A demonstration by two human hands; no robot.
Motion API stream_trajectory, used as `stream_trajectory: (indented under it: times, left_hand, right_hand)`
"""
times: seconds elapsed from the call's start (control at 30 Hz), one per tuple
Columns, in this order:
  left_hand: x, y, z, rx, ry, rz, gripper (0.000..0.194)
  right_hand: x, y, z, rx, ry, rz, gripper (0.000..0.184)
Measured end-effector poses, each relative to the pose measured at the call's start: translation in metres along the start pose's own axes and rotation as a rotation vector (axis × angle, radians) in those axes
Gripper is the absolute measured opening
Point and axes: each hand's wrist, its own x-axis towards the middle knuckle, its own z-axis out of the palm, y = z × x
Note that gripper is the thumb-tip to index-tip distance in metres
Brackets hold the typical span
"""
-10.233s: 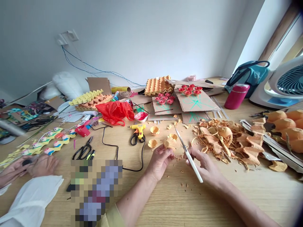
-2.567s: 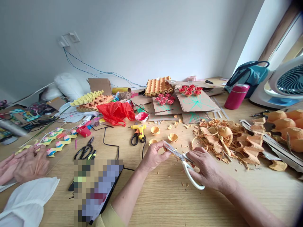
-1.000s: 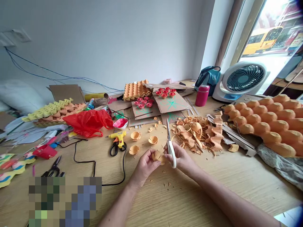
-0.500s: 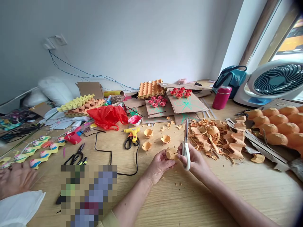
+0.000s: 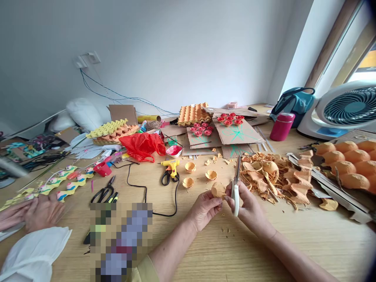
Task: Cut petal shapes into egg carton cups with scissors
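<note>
Hands: left hand (image 5: pixel 204 207) pinches half-hidden egg-carton cup (image 5: pixel 218 190); right hand (image 5: pixel 248 205) grips scissors (image 5: pixel 235 184), handles covered.

We have bare table (image 5: pixel 235 250) in front of and right of our hands; scattered crumbs there block nothing. Just right, the heap of carton scraps (image 5: pixel 276 178) closes the way. Ahead stand three small cups (image 5: pixel 199 176) and a glue gun (image 5: pixel 171 169), whose black cord (image 5: pixel 160 213) crosses the left. Far left, another person's hands (image 5: pixel 35 211) take the table edge
</note>
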Motion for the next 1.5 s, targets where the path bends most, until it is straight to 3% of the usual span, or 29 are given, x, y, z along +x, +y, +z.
stream_trajectory:
  times: [0.33, 0.5, 0.97, 1.5]
  left_hand:
    - [0.000, 0.007, -0.002, -0.068, 0.051, 0.163, 0.026]
    - [0.002, 0.008, -0.006, -0.182, 0.090, 0.221, 0.027]
    - [0.001, 0.011, -0.005, -0.282, 0.109, 0.234, 0.032]
    - [0.000, 0.006, 0.001, -0.201, 0.119, 0.225, 0.035]
  right_hand:
    - [0.000, -0.004, -0.006, -0.097, -0.089, 0.046, 0.015]
    - [0.001, -0.006, -0.006, -0.199, -0.218, 0.112, 0.029]
    - [-0.004, 0.007, -0.004, -0.278, -0.454, 0.098, 0.029]
    - [-0.002, 0.004, -0.004, -0.338, -0.467, 0.045, 0.030]
